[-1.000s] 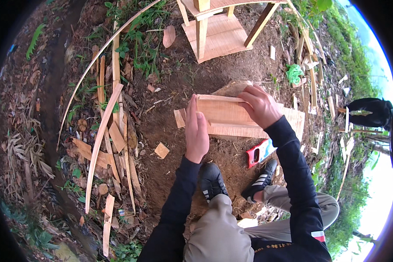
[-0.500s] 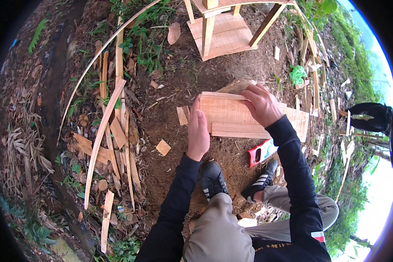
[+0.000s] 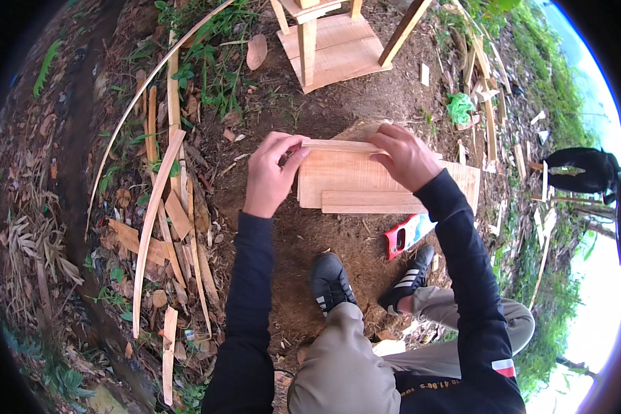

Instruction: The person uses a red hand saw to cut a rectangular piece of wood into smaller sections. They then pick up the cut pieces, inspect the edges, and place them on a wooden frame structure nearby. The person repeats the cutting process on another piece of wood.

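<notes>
A pale wooden board point(image 3: 348, 172) lies in front of me on a low support. Along its far edge runs a narrow wooden strip point(image 3: 341, 145). The strip's left end is pinched between the thumb and fingers of my left hand point(image 3: 272, 172). My right hand point(image 3: 408, 155) grips the same strip further right, its thumb on the near side. A second wooden strip point(image 3: 372, 202) rests along the board's near edge, touched by neither hand. Just nearer than the board, a handsaw point(image 3: 398, 240) with a red and white handle lies on the ground, its blade partly hidden by my right sleeve.
A wooden stool-like frame point(image 3: 341, 52) with legs stands at the far side. Long curved wood strips point(image 3: 160, 228) and offcuts lie to the left. A green plastic bag point(image 3: 460, 108) sits at the right. My shoes point(image 3: 332, 281) are below the board.
My left hand has gone from lying flat against the board's left end to pinching the strip's left end. My right hand stays on the strip. The whole view has shifted slightly.
</notes>
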`<state>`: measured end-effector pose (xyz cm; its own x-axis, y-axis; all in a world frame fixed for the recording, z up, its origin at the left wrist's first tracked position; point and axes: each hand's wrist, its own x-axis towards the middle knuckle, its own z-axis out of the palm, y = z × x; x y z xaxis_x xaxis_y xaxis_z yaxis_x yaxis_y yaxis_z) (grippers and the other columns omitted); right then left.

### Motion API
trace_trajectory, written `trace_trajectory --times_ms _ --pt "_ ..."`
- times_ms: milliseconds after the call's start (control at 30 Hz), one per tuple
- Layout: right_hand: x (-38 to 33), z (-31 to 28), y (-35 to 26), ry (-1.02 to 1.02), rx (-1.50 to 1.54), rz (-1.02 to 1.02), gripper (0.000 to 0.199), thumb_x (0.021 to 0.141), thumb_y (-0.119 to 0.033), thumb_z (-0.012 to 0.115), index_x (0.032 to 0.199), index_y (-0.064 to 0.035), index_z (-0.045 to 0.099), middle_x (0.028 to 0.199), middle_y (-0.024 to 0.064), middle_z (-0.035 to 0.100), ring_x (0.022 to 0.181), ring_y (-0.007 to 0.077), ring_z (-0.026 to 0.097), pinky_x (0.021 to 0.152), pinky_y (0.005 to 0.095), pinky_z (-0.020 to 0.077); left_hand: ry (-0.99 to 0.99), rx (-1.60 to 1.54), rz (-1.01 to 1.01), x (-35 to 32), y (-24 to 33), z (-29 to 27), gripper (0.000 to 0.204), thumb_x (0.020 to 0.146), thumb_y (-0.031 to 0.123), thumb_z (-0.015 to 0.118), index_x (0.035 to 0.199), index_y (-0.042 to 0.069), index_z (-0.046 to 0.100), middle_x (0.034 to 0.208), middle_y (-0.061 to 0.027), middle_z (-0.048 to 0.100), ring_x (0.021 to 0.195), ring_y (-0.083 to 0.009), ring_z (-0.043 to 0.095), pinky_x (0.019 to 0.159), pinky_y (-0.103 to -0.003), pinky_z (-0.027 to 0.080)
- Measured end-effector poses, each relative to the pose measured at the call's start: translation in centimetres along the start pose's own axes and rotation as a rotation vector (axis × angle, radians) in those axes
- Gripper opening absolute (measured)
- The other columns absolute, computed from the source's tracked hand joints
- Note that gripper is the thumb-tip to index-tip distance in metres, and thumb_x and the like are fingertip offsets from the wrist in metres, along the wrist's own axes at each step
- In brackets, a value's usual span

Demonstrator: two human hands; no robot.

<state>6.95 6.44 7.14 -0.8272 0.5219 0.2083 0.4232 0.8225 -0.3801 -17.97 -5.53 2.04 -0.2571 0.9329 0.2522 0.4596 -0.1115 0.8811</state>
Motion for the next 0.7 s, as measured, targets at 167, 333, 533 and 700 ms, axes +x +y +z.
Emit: trace_trajectory --times_ms 167,333,533,700 --pt "-3.3 -5.1 3.9 -0.214 0.012 0.25 0.023 0.08 -0.011 0.077 0.1 -0.0035 0.069 0.095 0.0143 0.066 0.093 0.0355 0.066 0.082 0.0454 0.0543 -0.043 0.082 0.106 0.7 -0.8 -0.5 0.018 0.089 0.01 0.074 0.104 -0.001 0.07 0.098 -0.0114 0.066 0.081 -0.0248 0.067 0.071 -0.035 0.054" --pt "-6.9 -6.8 6.3 -0.177 0.089 0.368 0.021 0.081 -0.013 0.078 0.097 -0.0011 0.069 0.091 0.0141 0.066 0.087 0.0323 0.068 0.077 0.0431 0.0549 -0.042 0.097 0.129 0.6 -1.3 -0.1 0.02 0.089 0.008 0.074 0.106 -0.001 0.069 0.096 -0.0105 0.065 0.077 -0.0207 0.066 0.068 -0.032 0.053" --pt "-8.0 -5.1 6.7 0.001 0.044 0.209 0.025 0.084 -0.019 0.079 0.099 -0.001 0.071 0.091 0.0121 0.067 0.082 0.0285 0.065 0.074 0.0389 0.0533 -0.104 0.133 0.144 1.1 -0.7 -0.3 0.02 0.09 0.008 0.074 0.107 -0.002 0.07 0.095 -0.0096 0.065 0.077 -0.0206 0.065 0.07 -0.033 0.053" --pt "-8.4 -4.3 7.0 0.069 0.041 0.252 0.024 0.083 -0.02 0.079 0.096 -0.0018 0.071 0.085 0.014 0.066 0.082 0.0342 0.064 0.074 0.044 0.052 -0.135 0.129 0.125 1.3 -0.7 -0.6 0.021 0.089 0.008 0.074 0.107 -0.003 0.07 0.095 -0.0092 0.066 0.078 -0.0204 0.066 0.071 -0.033 0.053"
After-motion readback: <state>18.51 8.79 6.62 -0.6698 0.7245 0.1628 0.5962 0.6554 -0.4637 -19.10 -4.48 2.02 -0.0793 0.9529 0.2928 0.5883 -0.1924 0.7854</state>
